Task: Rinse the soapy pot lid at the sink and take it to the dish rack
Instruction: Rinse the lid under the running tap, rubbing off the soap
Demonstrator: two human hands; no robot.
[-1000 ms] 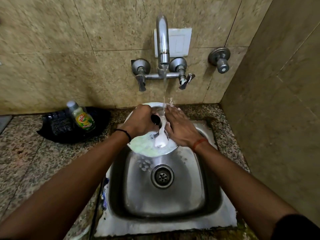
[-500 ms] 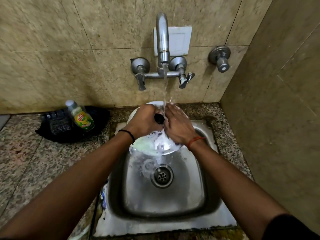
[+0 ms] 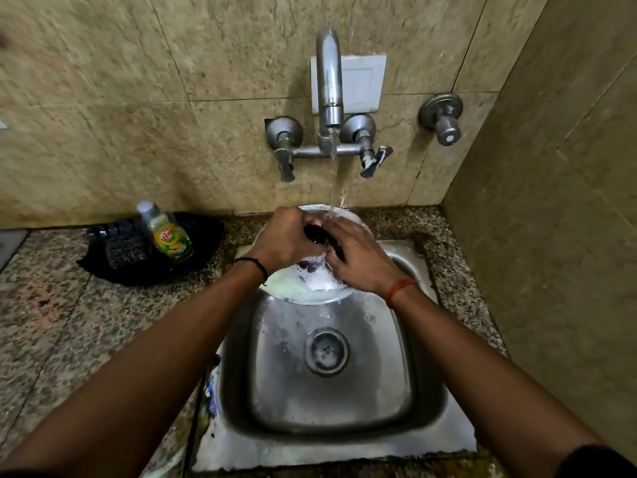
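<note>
Head view: left hand still grips pot lid; right hand, flat, has slid nearer.

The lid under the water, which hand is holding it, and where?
The left hand grips the pot lid by its black knob. The right hand lies flat on the lid's soapy top.

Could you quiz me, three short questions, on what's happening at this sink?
1. True or false: water runs from the tap onto the pot lid.
2. Which hand grips the lid's black knob: A left, B right?
3. Fill in: the dish soap bottle stands on the counter to the ____ of the sink.

Key: 1 true; 2 A, the left hand, while the right hand rubs the lid; 3 left.
</note>
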